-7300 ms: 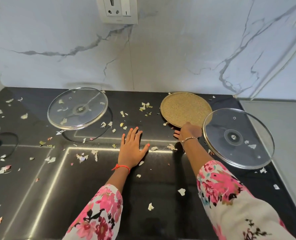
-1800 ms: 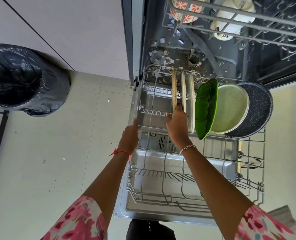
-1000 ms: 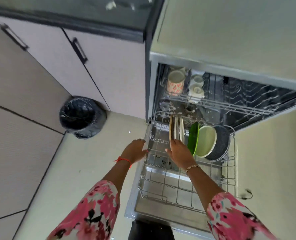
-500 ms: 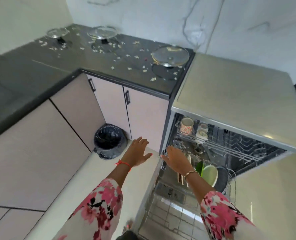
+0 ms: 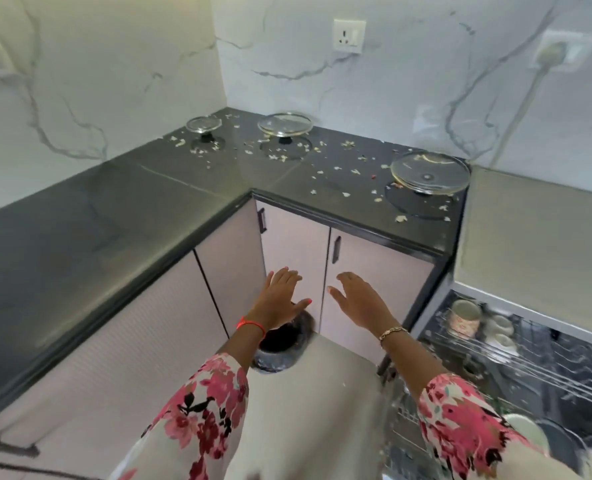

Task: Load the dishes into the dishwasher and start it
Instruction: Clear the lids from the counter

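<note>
Both hands are raised in front of the pale cabinet doors, empty, fingers spread: my left hand (image 5: 280,299) and my right hand (image 5: 360,301). Three glass lids lie on the black counter: a large one (image 5: 429,172) at the right end, a medium one (image 5: 285,124) at the back, a small one (image 5: 203,124) in the corner. The open dishwasher (image 5: 529,372) is at the lower right. Its upper rack holds a flowered mug (image 5: 464,315) and white cups (image 5: 500,332). Plates (image 5: 529,434) show in the lower rack behind my right sleeve.
Food scraps are scattered over the black L-shaped counter (image 5: 114,216). A black-lined bin (image 5: 280,344) stands on the floor under my left hand. A grey top (image 5: 536,244) covers the dishwasher. Wall sockets (image 5: 349,34) sit on the marble backsplash.
My right hand let go of the cork plate in the lower rack. Both hands lifted away from the dishwasher and my view swung up and left to the counter with the lids.
</note>
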`<state>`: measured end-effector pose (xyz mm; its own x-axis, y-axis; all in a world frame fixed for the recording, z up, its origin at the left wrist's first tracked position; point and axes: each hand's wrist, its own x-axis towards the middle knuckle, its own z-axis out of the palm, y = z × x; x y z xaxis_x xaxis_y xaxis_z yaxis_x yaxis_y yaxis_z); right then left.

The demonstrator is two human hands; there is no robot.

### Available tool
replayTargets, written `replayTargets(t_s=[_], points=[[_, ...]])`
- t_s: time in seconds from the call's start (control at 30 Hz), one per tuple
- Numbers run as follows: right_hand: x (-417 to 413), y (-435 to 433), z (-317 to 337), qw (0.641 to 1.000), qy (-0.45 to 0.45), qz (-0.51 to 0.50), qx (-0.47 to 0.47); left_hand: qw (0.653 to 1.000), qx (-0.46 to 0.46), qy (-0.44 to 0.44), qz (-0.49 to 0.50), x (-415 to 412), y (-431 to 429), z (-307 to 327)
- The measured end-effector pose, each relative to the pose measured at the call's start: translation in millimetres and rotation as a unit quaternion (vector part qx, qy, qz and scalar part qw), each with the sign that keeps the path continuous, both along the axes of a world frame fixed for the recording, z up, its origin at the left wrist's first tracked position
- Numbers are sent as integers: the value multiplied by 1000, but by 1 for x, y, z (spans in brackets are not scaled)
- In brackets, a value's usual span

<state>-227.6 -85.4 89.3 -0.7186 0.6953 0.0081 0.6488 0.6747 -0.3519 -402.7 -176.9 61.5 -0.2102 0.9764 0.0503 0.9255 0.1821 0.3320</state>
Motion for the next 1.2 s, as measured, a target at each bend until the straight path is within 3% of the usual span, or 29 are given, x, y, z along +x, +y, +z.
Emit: replayTargets(t_s=[0.47, 0.73, 0.97, 1.1, 1.2], points=[[-199, 80, 37, 993, 83, -69, -41, 998, 50, 19, 41, -217, 65, 47], [-290, 213, 42, 992, 100, -64, -45, 995, 77, 13, 55, -303, 187, 42], [-359, 352, 39, 989, 102, -80, -74, 995, 31, -18, 94, -370, 314, 28], [-395, 419, 36, 936, 233, -181, -192, 994, 10, -26, 104, -399, 369, 14], [-421, 464, 33, 832, 339, -271, -344, 992, -14, -41, 117, -417, 402, 0]])
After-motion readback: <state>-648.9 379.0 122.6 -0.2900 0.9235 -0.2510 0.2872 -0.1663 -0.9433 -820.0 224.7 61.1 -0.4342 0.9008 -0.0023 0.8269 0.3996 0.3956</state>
